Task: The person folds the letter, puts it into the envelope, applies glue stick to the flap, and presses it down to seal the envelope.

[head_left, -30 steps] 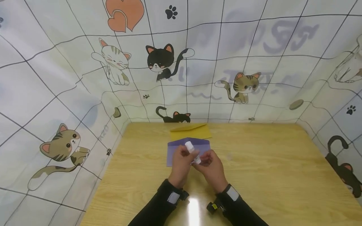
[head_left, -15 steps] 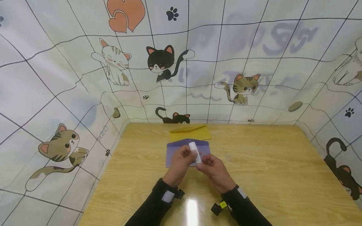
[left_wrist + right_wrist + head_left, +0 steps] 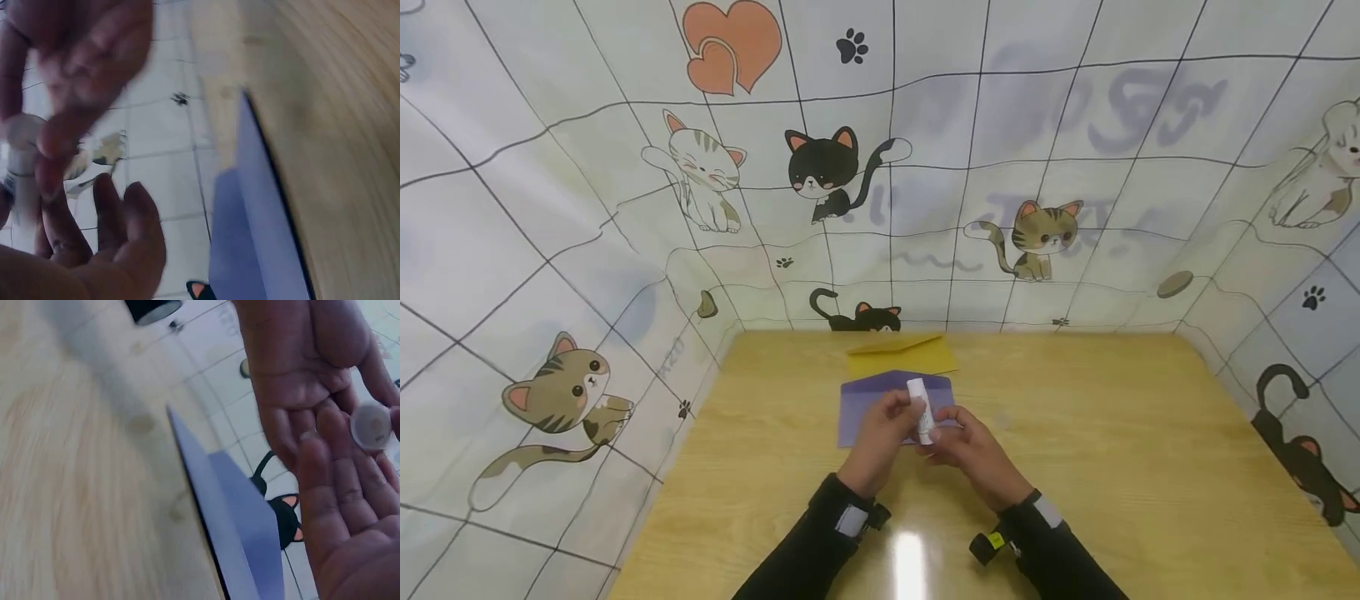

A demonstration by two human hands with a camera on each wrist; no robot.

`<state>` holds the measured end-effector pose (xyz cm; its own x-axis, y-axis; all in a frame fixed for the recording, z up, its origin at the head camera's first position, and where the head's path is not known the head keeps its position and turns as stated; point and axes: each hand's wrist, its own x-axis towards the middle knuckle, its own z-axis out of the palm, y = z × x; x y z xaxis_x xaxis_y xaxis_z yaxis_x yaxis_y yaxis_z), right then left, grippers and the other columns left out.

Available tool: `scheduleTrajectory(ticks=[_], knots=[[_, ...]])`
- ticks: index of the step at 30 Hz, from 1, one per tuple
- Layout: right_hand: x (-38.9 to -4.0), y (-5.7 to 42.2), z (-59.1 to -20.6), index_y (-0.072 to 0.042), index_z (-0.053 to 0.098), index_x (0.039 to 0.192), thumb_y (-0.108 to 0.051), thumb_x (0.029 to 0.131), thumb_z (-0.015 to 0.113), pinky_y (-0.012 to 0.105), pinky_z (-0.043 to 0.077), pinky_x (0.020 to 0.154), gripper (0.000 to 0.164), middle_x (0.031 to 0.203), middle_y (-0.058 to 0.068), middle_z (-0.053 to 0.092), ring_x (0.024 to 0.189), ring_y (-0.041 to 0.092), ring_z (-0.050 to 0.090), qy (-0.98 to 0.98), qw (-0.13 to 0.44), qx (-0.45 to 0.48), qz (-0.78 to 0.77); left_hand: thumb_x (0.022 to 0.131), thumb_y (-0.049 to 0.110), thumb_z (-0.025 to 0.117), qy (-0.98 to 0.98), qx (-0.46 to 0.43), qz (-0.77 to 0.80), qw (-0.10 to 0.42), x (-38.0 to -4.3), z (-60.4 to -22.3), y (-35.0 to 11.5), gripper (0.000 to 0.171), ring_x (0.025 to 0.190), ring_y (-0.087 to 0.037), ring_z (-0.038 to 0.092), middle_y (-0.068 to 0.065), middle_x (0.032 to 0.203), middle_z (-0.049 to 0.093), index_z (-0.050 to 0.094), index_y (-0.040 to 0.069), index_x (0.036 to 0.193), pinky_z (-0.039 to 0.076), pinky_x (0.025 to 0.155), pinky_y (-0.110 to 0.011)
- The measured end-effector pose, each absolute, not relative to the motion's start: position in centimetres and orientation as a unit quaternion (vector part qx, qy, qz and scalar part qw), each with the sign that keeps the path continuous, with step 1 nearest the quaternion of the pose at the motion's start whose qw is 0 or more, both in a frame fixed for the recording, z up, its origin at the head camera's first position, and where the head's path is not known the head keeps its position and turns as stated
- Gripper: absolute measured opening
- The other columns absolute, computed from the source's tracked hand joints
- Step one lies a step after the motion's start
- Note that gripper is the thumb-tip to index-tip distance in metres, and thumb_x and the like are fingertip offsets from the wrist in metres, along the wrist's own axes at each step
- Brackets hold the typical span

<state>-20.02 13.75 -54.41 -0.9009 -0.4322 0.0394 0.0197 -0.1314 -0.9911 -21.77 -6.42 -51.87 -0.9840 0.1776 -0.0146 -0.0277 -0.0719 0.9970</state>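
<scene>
A slim white tube, which looks like a glue stick (image 3: 919, 402), stands nearly upright between both hands in the head view. The left hand (image 3: 880, 437) pinches its upper body from the left. At its lower end, the thumb and fingers of the right hand (image 3: 973, 454) grip it. In the right wrist view the round end of the glue stick (image 3: 373, 428) faces the camera. Beneath the hands lies a purple envelope (image 3: 859, 408) with its flap raised at the far side; the hands cover part of it.
Behind the purple envelope, a yellow envelope (image 3: 906, 358) lies near the back edge of the wooden table (image 3: 1112, 467). A white cloth wall (image 3: 940, 108) printed with cats encloses the back and sides. A bright reflection shines on the tabletop before the hands.
The white tube has turned from a slant to nearly upright. The right hand has shifted a little right and lower, its fingers re-placed around the tube's lower end. Both envelopes stay put.
</scene>
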Motion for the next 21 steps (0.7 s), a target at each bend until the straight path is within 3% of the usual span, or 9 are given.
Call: scheduleTrajectory(ticks=[5, 8, 11, 13, 16, 19, 21], knots=[[-20.3, 13.8, -53.6, -0.001, 0.061, 0.135, -0.023, 0.108, 0.079, 0.035, 0.068, 0.092, 0.039, 0.117, 0.014, 0.087, 0.106, 0.020, 0.084, 0.811, 0.039, -0.092, -0.577, 0.107, 0.032, 0.081, 0.763, 0.048, 0.643, 0.047, -22.5, -52.2, -7.3, 0.036, 0.100, -0.020, 0.077, -0.015, 0.110, 0.086, 0.083, 0.000, 0.123, 0.061, 0.087, -0.034], [-20.7, 14.6, -53.2, -0.004, 0.070, 0.123, -0.026, 0.102, 0.086, 0.036, 0.066, 0.080, 0.035, 0.108, 0.014, 0.087, 0.098, 0.025, 0.084, 0.891, -0.044, -0.041, -0.449, 0.108, 0.035, 0.079, 0.774, 0.040, 0.630, 0.043, -22.9, -51.7, -8.3, 0.039, 0.107, -0.030, 0.083, -0.017, 0.110, 0.087, 0.082, 0.001, 0.127, 0.062, 0.090, -0.037], [-21.2, 15.6, -53.1, 0.000, 0.072, 0.109, -0.020, 0.098, 0.087, 0.038, 0.059, 0.065, 0.027, 0.091, 0.015, 0.082, 0.078, 0.027, 0.078, 0.933, -0.093, -0.017, -0.346, 0.111, 0.037, 0.074, 0.784, 0.027, 0.620, 0.018, -23.4, -51.0, -9.6, 0.038, 0.114, -0.035, 0.083, -0.016, 0.111, 0.087, 0.080, 0.003, 0.129, 0.059, 0.089, -0.033], [-21.4, 16.0, -53.3, 0.001, 0.070, 0.101, -0.016, 0.096, 0.085, 0.036, 0.050, 0.057, 0.024, 0.080, 0.013, 0.076, 0.067, 0.025, 0.068, 0.951, -0.098, -0.012, -0.294, 0.112, 0.032, 0.073, 0.805, 0.026, 0.592, -0.023, -23.9, -50.7, -10.6, 0.033, 0.115, -0.034, 0.082, -0.014, 0.113, 0.086, 0.080, 0.005, 0.128, 0.058, 0.088, -0.033], [-21.4, 16.5, -53.6, 0.000, 0.066, 0.094, -0.014, 0.095, 0.082, 0.035, 0.041, 0.052, 0.022, 0.071, 0.009, 0.066, 0.061, 0.023, 0.057, 0.967, -0.069, -0.006, -0.243, 0.110, 0.021, 0.075, 0.856, 0.034, 0.509, -0.084, -25.1, -50.5, -12.0, 0.026, 0.120, -0.036, 0.080, -0.014, 0.122, 0.085, 0.080, 0.006, 0.130, 0.064, 0.094, -0.042], [-21.3, 16.8, -53.7, 0.002, 0.066, 0.093, -0.018, 0.094, 0.086, 0.038, 0.043, 0.048, 0.029, 0.071, 0.009, 0.062, 0.060, 0.024, 0.058, 0.979, -0.057, 0.004, -0.196, 0.102, 0.014, 0.081, 0.895, 0.063, 0.430, -0.101, -27.6, -51.5, -13.1, 0.045, 0.137, -0.041, 0.073, -0.018, 0.143, 0.078, 0.072, 0.004, 0.146, 0.060, 0.115, -0.056], [-21.3, 16.9, -53.8, 0.005, 0.067, 0.096, -0.022, 0.091, 0.093, 0.043, 0.047, 0.049, 0.038, 0.075, 0.014, 0.064, 0.064, 0.028, 0.061, 0.984, -0.067, 0.009, -0.167, 0.100, 0.023, 0.086, 0.917, 0.107, 0.369, -0.108, -31.1, -54.9, -14.0, 0.064, 0.148, -0.039, 0.066, -0.016, 0.157, 0.071, 0.064, 0.006, 0.157, 0.052, 0.127, -0.054]])
